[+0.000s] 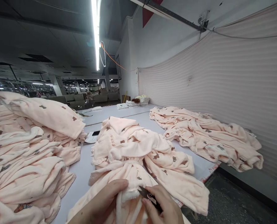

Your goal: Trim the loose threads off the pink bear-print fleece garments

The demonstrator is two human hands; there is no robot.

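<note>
A pale pink fleece garment with small brown bear prints lies bunched in front of me, its near part gathered up toward my body. My left hand pinches a folded edge of it between thumb and fingers. In my right hand is a pair of dark thread snips, its pointed tip by the pale seam beside my left thumb. Whether the blades touch the cloth I cannot tell. The lower fingers of both hands are partly hidden by cloth and the frame's bottom edge.
Heaped matching garments fill the left side; another pile lies at the table's right edge. Behind the garment are papers with a dark phone-like object. Folded cloth stacks stand at the white table's far end, near the wall.
</note>
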